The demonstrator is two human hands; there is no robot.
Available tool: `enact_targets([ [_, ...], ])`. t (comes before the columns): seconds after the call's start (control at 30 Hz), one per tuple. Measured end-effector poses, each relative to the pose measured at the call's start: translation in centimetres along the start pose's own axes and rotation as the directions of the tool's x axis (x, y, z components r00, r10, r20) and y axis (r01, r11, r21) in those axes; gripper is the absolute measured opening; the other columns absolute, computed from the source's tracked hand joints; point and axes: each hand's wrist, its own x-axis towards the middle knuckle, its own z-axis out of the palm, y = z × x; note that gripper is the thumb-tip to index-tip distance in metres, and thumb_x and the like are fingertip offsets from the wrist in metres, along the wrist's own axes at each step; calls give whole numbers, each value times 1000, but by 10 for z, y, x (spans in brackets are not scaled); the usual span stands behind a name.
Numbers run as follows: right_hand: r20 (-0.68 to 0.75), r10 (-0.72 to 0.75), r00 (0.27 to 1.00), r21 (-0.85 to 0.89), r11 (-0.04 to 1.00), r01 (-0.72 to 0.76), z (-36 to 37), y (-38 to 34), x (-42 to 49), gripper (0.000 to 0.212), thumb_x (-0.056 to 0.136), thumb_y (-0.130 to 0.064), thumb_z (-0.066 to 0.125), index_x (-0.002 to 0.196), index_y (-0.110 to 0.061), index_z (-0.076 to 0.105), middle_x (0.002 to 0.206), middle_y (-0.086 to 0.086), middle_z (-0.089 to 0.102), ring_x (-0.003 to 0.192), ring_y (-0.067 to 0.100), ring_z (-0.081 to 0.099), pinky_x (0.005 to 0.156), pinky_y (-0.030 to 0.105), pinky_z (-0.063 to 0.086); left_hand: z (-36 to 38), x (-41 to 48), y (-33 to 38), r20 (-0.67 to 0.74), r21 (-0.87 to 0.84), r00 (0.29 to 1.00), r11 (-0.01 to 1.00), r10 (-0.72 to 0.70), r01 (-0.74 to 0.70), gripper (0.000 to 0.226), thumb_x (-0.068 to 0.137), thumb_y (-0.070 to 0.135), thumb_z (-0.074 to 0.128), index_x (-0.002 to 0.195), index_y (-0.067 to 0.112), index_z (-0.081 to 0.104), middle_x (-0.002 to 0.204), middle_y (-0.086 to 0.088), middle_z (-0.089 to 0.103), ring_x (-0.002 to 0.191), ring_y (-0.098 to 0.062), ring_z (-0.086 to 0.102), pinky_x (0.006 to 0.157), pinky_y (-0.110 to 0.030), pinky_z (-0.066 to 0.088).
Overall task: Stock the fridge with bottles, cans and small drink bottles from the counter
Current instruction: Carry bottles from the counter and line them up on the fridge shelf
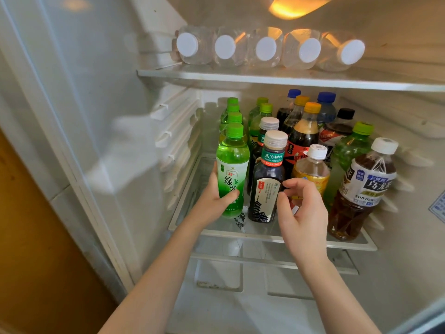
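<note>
Inside the open fridge, my left hand (214, 196) grips a green tea bottle (232, 165) with a green cap, standing at the front left of the glass middle shelf (313, 242). Right beside it stands a dark tea bottle (266, 186) with a grey cap. My right hand (301, 208) hovers just right of that dark bottle, fingers loosely curled and holding nothing; whether its fingertips touch the bottle is unclear. Behind it a yellow-labelled bottle (313, 169) with a white cap is partly hidden.
Several more bottles fill the middle shelf: green ones at the left rear, cola and blue-capped ones at the back, a brown oolong tea bottle (361, 189) front right. Several clear bottles (265, 48) lie on the top shelf. A drawer (265, 273) sits below.
</note>
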Motion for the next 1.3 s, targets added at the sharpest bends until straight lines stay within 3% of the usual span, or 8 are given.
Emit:
enact_targets([
  [0.17, 9, 29, 1000, -34, 999, -28, -2, 4, -4, 21, 84, -15, 59, 105, -20, 56, 96, -8, 59, 91, 5, 55, 69, 13, 43, -2, -2, -3, 5, 0, 1000, 1000, -15, 15, 76, 85, 20, 68, 144, 36, 21, 131, 22, 50, 120, 3, 49, 104, -35, 41],
  [0.3, -11, 65, 998, -25, 998, -66, -7, 7, -7, 24, 84, -13, 60, 108, -17, 56, 97, -6, 59, 91, 7, 56, 76, 35, 51, -2, -15, -7, -114, -180, 989, 981, -92, 70, 99, 78, 42, 70, 152, 31, 6, 156, 8, 22, 139, -10, 29, 114, -41, 28],
  [0.47, -21, 88, 996, -30, 996, -89, -16, 13, -13, 21, 85, -14, 59, 104, -20, 55, 93, -4, 61, 85, 10, 59, 71, 29, 51, 10, -32, -9, -434, -200, 901, 975, -3, -93, 50, 89, 40, 54, 135, 31, 38, 131, 17, 48, 121, 5, 46, 104, -28, 38],
  [0.63, -41, 122, 992, -33, 992, -123, -23, 18, -26, 17, 85, -12, 58, 96, -25, 55, 88, -11, 60, 83, 2, 57, 64, 13, 44, 27, -50, -2, -519, -30, 838, 976, 171, -217, 29, 82, 45, 50, 110, 42, 49, 118, 22, 53, 113, 9, 49, 87, -6, 39],
  [0.8, -75, 154, 985, -94, 983, -160, -45, 29, -48, 17, 85, -7, 59, 95, -21, 59, 89, -11, 62, 85, 4, 57, 62, 12, 44, 52, -64, -7, -383, 117, 843, 925, 378, -361, 29, 85, 28, 52, 114, 31, 52, 119, 9, 55, 116, -15, 53, 96, -34, 43],
  [0.97, -76, 194, 978, -216, 954, -206, -84, 36, -84, 16, 86, -11, 57, 93, -25, 58, 88, -17, 60, 86, -1, 55, 64, 11, 42, 92, -82, -22, -163, 247, 820, 827, 549, -505, 23, 89, 14, 52, 112, 18, 55, 112, 5, 55, 107, -15, 53, 93, -32, 42],
  [1.13, -76, 295, 952, -357, 884, -303, -137, 40, -145, 13, 83, -14, 55, 94, -17, 62, 86, -15, 62, 81, 1, 53, 72, 7, 39, 137, -121, -45, 173, 172, 918, 907, 356, -384, 20, 87, 26, 48, 103, 19, 58, 101, 8, 60, 96, -9, 56, 87, -22, 43],
  [1.3, -171, 483, 858, -455, 734, -504, -201, 41, -232, 13, 87, -9, 59, 98, -13, 63, 86, -8, 65, 77, 5, 53, 71, 21, 43, 186, -170, -75, 505, 233, 862, 955, 45, -186, 10, 89, 19, 59, 98, 23, 62, 97, 16, 62, 92, -3, 59, 79, -11, 42],
])
